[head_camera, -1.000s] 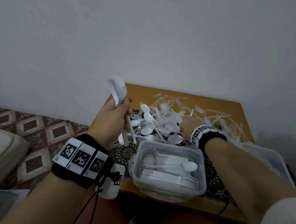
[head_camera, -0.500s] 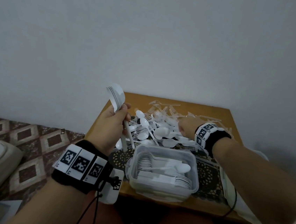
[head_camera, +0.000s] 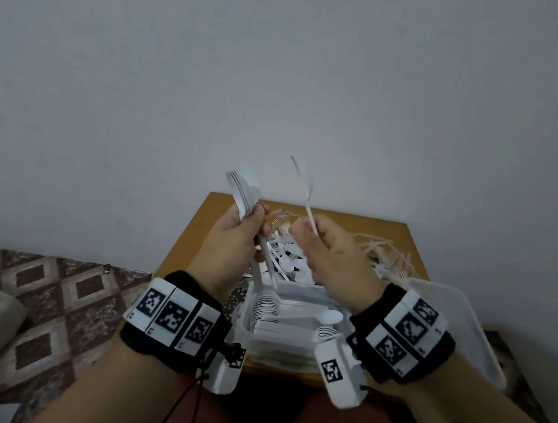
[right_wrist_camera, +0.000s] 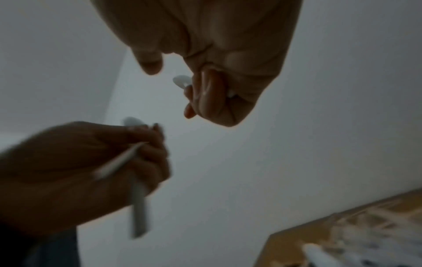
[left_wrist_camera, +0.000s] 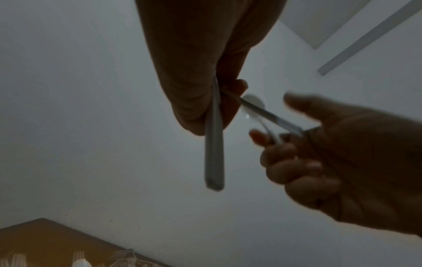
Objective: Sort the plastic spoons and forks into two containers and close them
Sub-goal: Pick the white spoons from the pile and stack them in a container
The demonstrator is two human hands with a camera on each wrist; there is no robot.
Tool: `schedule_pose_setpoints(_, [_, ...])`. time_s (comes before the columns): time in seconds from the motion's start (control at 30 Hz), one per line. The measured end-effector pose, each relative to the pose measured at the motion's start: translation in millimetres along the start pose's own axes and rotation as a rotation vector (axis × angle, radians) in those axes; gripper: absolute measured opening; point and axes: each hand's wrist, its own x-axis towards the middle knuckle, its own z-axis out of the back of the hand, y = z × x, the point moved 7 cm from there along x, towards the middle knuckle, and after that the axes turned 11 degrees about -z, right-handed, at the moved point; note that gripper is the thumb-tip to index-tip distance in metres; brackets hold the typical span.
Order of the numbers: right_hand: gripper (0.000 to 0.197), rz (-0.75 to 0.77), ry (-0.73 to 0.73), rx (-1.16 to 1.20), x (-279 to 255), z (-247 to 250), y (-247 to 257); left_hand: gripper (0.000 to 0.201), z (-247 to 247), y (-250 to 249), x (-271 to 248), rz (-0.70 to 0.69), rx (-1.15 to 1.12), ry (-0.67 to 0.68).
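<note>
Above the box (head_camera: 280,318), the left hand (head_camera: 230,237) is gripping stacked spoons (head_camera: 244,187); the right hand (head_camera: 329,247) is pinching one spoon (head_camera: 308,197), which may slip.

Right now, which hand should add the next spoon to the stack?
Right. The right hand already pinches a single spoon raised beside the stack, while the left hand is full, gripping that stack upright above the container.

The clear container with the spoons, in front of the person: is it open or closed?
Open. The clear container has no lid on it, and stacked spoons lie exposed inside.
</note>
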Motion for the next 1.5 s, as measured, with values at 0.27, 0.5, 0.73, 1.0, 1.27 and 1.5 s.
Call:
schedule_pose_setpoints(0.27, [0.014,0.137,-0.208,-0.066,-34,-39,2,0.033,-16,-14,-20,0.052,-0.282,-0.014])
schedule_pose_setpoints(0.5, [0.006,0.244,-0.150,-0.265,-38,-35,15,0.023,-18,-21,-23,0.134,-0.352,0.046])
schedule_pose_setpoints(0.73, [0.013,0.222,-0.219,-0.120,-48,-24,10,0.024,-22,-16,-25,0.166,-0.314,0.014])
schedule_pose_setpoints(1.0, [0.011,0.256,-0.438,-0.183,-45,-23,3,0.039,-28,-13,-27,0.133,-0.230,0.064])
schedule_pose_setpoints(1.27, [0.018,0.188,-0.465,-0.136,-37,-27,-18,0.022,-22,7,-27,0.109,-0.073,-0.058])
schedule_pose_setpoints(1.5, [0.004,0.157,-0.439,0.008,-31,-31,-31,0.022,-28,31,-23,0.218,-0.165,-0.090])
